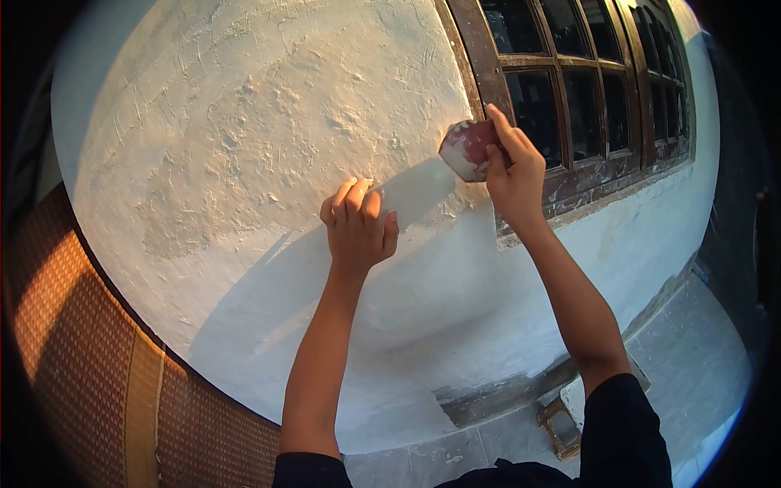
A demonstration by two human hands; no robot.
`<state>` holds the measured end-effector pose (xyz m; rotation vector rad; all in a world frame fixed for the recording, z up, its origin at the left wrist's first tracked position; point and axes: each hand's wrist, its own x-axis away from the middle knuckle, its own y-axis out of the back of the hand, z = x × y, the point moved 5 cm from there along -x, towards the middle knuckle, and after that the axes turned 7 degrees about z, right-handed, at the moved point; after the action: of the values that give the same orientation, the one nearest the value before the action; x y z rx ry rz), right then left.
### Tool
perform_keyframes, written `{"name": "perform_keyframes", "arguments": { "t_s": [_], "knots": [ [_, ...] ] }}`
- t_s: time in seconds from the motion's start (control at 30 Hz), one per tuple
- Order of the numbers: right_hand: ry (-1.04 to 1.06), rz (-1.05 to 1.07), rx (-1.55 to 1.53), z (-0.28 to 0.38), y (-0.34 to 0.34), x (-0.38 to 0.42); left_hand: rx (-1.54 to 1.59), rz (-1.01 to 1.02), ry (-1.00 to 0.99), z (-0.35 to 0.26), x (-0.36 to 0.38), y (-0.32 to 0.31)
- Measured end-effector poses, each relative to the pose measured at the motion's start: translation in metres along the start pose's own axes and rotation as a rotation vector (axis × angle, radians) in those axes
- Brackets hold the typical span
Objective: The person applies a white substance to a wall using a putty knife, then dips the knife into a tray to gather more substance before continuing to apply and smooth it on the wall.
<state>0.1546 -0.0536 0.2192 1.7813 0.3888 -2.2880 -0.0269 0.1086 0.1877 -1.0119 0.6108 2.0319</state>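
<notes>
A rough, whitish plastered wall [244,138] fills much of the view. My left hand [358,224] is at the wall near the middle, fingers bent and fingertips by the surface; whether anything is under them is hidden. Up and to the right, my right hand [517,175] grips a reddish flat scraper [468,150] smeared with white material, its index finger stretched along the top. The scraper is beside the lower left part of the brown window frame [486,77].
Dark panes [533,102] fill the window at the upper right. A woven brown mat [81,358] lies at the lower left. Below are grey floor tiles [521,435] and a small wooden stool [561,427] by my right sleeve.
</notes>
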Motion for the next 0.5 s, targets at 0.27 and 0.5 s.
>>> {"name": "perform_keyframes", "arguments": {
  "t_s": [0.27, 0.5],
  "knots": [
    [0.083, 0.364, -0.127, 0.001, -0.03, 0.024, 0.021, 0.021, -0.009, 0.0, -0.001, 0.001],
    [0.135, 0.451, -0.12, 0.014, -0.008, 0.022, -0.008, 0.007, -0.001, -0.001, -0.002, 0.001]
  ]
}}
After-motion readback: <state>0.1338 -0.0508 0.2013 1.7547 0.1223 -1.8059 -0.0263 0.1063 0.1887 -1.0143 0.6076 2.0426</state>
